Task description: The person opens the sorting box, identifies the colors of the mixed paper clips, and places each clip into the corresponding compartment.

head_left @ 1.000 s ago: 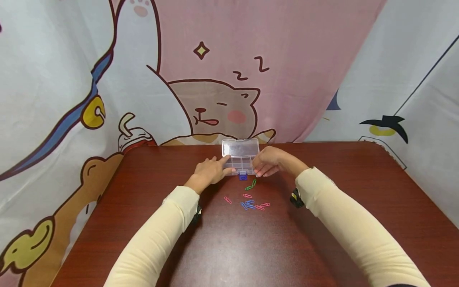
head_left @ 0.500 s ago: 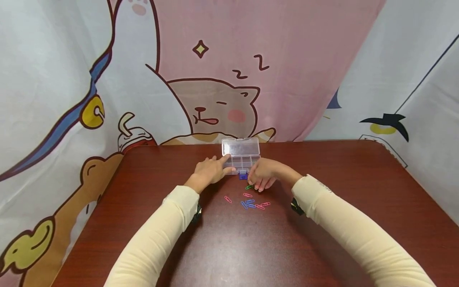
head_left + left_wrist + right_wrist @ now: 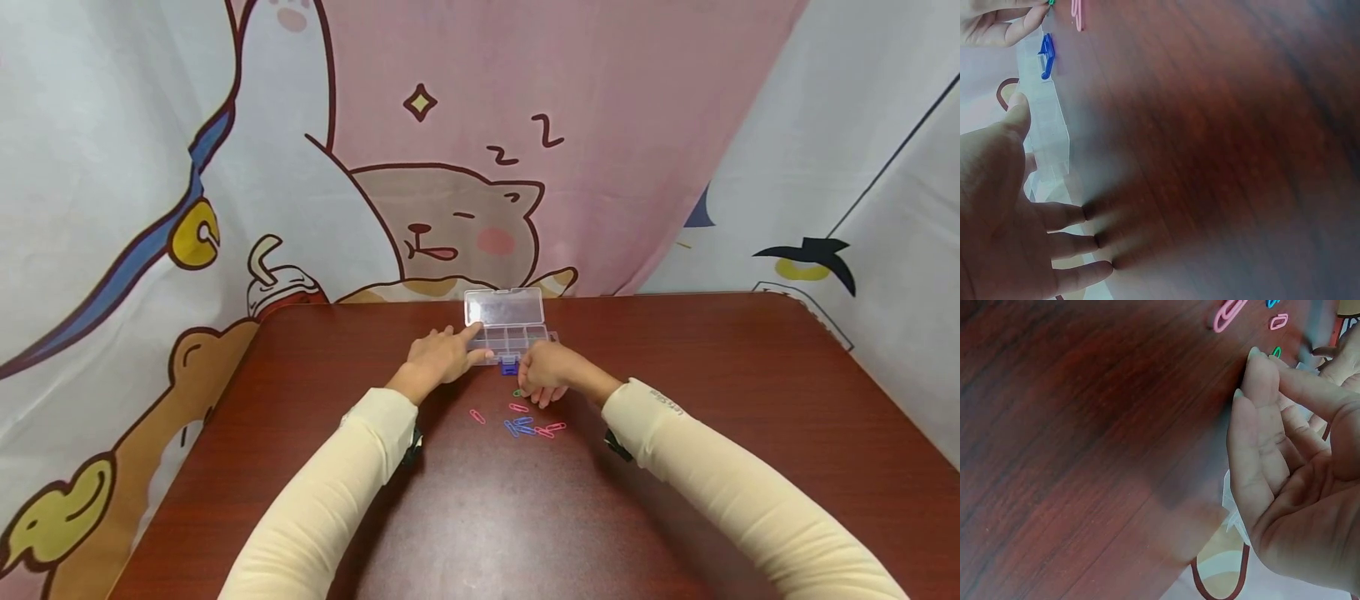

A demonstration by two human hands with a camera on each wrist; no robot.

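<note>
A clear plastic compartment box stands with its lid raised at the back of the table, a blue latch on its front. My left hand rests at the box's left end, thumb and forefinger touching it; the other fingertips reach the tabletop, fingers spread. In front of the box's right half, my right hand pinches a green paper clip between thumb and fingertips. Much of that clip is hidden by the hand. Pink paper clips and blue paper clips lie nearer the person.
The reddish-brown wooden table spreads out to both sides and toward the person. Behind its far edge hangs a cloth printed with cartoon animals.
My right hand has come from the box's right compartments down to the green paper clips and now pinches one. My left hand has stayed at the box.
</note>
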